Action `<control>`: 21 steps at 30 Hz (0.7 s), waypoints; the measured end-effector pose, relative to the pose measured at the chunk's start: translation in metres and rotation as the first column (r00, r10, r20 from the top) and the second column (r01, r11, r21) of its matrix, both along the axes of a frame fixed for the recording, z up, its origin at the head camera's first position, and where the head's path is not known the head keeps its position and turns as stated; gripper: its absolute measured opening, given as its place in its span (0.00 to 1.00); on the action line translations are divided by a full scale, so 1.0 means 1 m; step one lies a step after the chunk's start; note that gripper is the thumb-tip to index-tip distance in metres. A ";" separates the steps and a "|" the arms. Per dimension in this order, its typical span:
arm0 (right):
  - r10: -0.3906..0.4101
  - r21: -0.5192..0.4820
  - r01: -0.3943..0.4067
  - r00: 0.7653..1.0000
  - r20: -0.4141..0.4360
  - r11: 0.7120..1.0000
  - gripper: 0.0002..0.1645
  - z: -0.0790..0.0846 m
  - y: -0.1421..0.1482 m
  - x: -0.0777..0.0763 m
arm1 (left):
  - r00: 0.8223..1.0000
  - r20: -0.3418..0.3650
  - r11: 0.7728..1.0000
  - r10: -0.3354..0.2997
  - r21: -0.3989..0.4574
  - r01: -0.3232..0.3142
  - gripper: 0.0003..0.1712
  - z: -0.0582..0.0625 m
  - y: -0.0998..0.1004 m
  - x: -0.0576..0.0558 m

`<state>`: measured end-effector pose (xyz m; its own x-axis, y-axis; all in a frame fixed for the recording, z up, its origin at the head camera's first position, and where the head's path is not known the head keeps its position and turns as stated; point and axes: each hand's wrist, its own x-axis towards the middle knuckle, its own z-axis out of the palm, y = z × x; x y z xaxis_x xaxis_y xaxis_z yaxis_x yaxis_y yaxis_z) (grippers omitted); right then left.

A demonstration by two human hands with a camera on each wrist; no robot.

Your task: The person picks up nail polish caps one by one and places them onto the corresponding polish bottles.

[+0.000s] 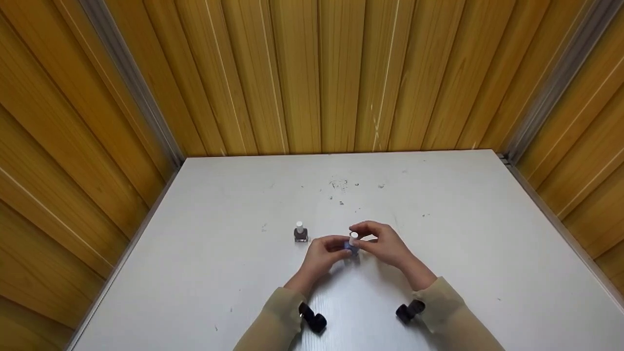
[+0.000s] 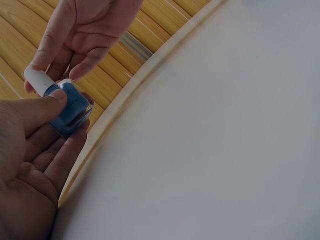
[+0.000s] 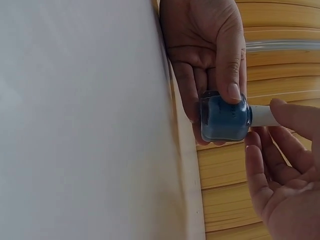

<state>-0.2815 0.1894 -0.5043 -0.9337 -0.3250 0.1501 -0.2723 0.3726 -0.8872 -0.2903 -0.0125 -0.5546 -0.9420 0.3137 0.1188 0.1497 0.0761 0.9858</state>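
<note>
A small bottle of blue nail polish (image 3: 225, 120) with a white cap (image 3: 263, 116) is between the two hands, over the front middle of the table. My left hand (image 1: 321, 254) grips its glass body, thumb across the front and fingers behind. With thumb and fingertips, my right hand (image 1: 387, 246) pinches the cap, which sits on the bottle's neck. In the left wrist view the blue polish bottle (image 2: 72, 107) is tilted, cap toward the upper left. A second nail polish bottle (image 1: 301, 235), dark with a white cap, stands upright on the table left of the hands.
The white table (image 1: 219, 209) has small dark scuffs toward its far middle. Wood-patterned panels (image 1: 302, 78) stand behind it and at both sides, with grey metal posts at the corners. A black wrist camera (image 1: 314, 319) is strapped on each sleeve.
</note>
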 end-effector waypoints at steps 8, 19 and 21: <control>0.028 0.018 -0.028 0.999 -0.021 0.999 0.18 0.001 0.000 0.002 | 1.000 0.015 1.000 -0.002 0.013 0.002 0.17 -0.001 0.001 -0.001; -0.039 0.009 0.039 0.999 -0.014 0.999 0.11 0.000 -0.003 0.001 | 1.000 0.009 1.000 -0.006 0.021 0.006 0.17 0.001 0.001 0.000; -0.061 0.007 0.061 0.998 -0.007 0.998 0.11 -0.001 -0.004 0.001 | 1.000 0.004 1.000 -0.011 0.023 0.011 0.17 0.002 0.001 0.001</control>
